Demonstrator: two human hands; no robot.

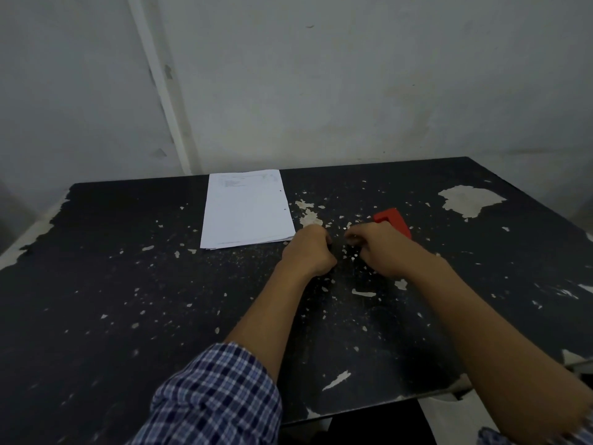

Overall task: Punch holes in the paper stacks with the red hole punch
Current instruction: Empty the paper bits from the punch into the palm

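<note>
One paper stack (245, 209) lies flat at the far tabletop (128, 284), two holes along its right edge, likely punched. Red punch (393, 221) sits behind the right hand (373, 248). Both hands, left hand (309, 250) included, rest curled, holding nothing visible.

Chipped black table (128, 284) with paper stack (245, 210), red hole punch (396, 220).

Surface (128, 284) mostly bare: wide open room left, front and far right. Paper stack (245, 210) lies flat at back centre-left, low obstacle. Red punch (393, 220) sits just behind right hand (375, 248), blocking reach there. Left hand (309, 250) near the stack's corner. Narrow gap between hands. Wall (353, 91) closes the back.
</note>
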